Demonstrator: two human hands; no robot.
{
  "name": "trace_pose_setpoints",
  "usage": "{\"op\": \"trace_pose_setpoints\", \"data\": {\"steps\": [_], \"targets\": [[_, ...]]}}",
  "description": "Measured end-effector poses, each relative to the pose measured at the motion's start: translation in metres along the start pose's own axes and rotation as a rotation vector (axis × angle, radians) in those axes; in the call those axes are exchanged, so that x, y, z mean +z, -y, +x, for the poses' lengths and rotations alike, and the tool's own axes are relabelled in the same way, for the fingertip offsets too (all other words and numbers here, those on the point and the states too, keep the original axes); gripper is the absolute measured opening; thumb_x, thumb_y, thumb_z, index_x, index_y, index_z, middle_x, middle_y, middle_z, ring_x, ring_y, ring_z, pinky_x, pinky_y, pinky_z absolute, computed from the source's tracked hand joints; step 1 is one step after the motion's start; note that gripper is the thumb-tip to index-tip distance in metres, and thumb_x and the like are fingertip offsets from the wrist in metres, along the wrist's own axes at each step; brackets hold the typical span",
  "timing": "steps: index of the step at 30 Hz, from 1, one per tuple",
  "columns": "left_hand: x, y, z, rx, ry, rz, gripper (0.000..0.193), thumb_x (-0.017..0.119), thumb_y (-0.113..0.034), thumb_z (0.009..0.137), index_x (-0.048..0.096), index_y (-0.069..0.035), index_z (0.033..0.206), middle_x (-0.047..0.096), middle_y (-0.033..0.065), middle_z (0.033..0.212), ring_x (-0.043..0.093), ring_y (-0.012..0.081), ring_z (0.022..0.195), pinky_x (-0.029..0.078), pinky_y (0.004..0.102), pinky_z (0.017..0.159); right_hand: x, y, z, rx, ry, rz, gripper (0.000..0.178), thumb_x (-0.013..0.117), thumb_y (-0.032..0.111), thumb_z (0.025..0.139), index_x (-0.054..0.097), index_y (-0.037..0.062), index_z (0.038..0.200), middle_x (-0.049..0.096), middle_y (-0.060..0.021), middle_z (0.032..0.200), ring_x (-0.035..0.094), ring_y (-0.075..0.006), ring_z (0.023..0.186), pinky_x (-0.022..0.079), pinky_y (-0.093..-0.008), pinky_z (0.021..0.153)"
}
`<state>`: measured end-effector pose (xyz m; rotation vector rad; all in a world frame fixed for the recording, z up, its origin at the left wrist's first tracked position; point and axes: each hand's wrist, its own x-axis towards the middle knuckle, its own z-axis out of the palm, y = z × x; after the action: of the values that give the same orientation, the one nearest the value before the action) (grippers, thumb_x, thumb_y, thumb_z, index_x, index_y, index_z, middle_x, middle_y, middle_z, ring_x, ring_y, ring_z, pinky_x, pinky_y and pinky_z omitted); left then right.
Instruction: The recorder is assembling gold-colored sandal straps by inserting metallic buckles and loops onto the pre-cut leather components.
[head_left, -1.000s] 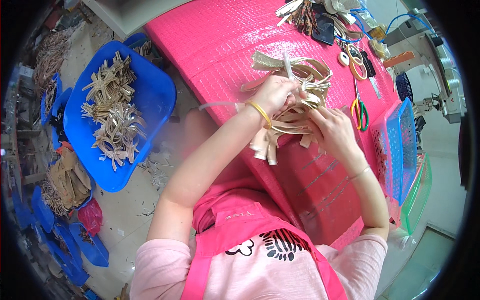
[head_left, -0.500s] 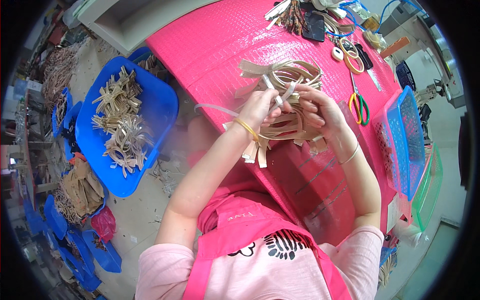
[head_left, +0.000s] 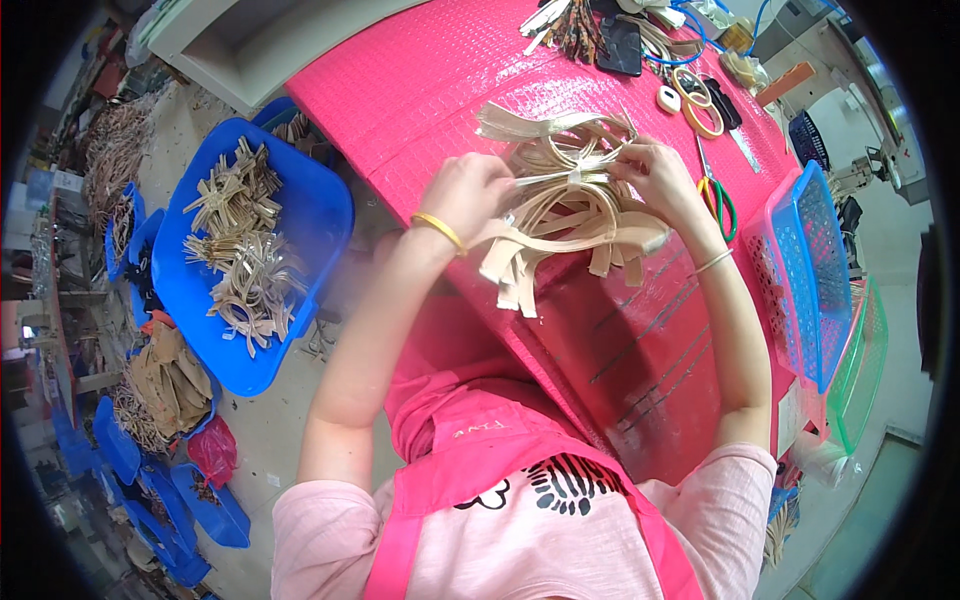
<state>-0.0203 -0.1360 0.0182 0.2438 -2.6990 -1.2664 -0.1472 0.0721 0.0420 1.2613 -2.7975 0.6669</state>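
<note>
A bundle of beige and tan straps (head_left: 560, 235) with looped upper parts lies on the pink table near its front edge. Around its middle runs a pale narrow strip (head_left: 574, 177), drawn tight. My left hand (head_left: 468, 190), at the bundle's left, is closed on one end of this strip, which stretches from the fingers to the bundle. On the other side, my right hand (head_left: 655, 180) has its thumb and fingers pinched together beside the loops, on what looks like the strip's other end. Its fingertips are partly hidden among the straps.
A blue tub (head_left: 330, 200) with several strap bundles (head_left: 240, 190) stands left of the pink table (head_left: 420, 90). Scissors (head_left: 715, 200), tape rolls (head_left: 705, 115) and a phone (head_left: 620, 48) lie at the far right. Plastic baskets (head_left: 800, 270) stand at the right edge.
My hands have moved apart, left hand leftward and right hand slightly right. The pale strip, earlier held up between them above the bundle, is now pulled tight around its middle.
</note>
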Motion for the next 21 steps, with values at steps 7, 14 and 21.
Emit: {"op": "trace_pose_setpoints", "data": {"steps": [7, 14, 21], "targets": [[-0.091, -0.031, 0.027, 0.578, -0.067, 0.676, 0.025, 0.061, -0.028, 0.073, 0.056, -0.004, 0.067, 0.054, 0.0090, 0.059, 0.054, 0.0231, 0.061, 0.043, 0.0355, 0.060, -0.006, 0.042, 0.011, -0.249, -0.049, 0.076, 0.015, 0.056, 0.014, 0.076, 0.056, 0.0004, 0.084, 0.058, -0.0148, 0.081, 0.056, -0.0300, 0.072, 0.042, -0.0355, 0.063], [-0.024, -0.052, 0.056, 0.650, -0.978, 0.435, 0.010, 0.060, -0.010, 0.071, 0.053, -0.004, 0.068, 0.049, 0.0087, 0.063, 0.050, 0.0249, 0.066, 0.041, 0.0357, 0.061, 0.016, 0.040, 0.052, 0.038, 0.046, 0.523, 0.018, 0.056, 0.018, 0.078, 0.062, 0.0012, 0.075, 0.055, -0.0064, 0.055, 0.052, -0.0157, 0.052, 0.040, -0.0285, 0.051], [0.059, -0.004, 0.040, 0.075, -0.156, -0.742, 0.022, 0.062, -0.021, 0.075, 0.063, 0.000, 0.081, 0.053, 0.0094, 0.077, 0.053, 0.0160, 0.069, 0.042, 0.0287, 0.064, 0.019, 0.028, 0.047, 0.271, 0.036, 0.981, 0.016, 0.057, 0.015, 0.079, 0.054, 0.0010, 0.086, 0.056, -0.0024, 0.065, 0.048, -0.0058, 0.060, 0.037, -0.0201, 0.051]]}}
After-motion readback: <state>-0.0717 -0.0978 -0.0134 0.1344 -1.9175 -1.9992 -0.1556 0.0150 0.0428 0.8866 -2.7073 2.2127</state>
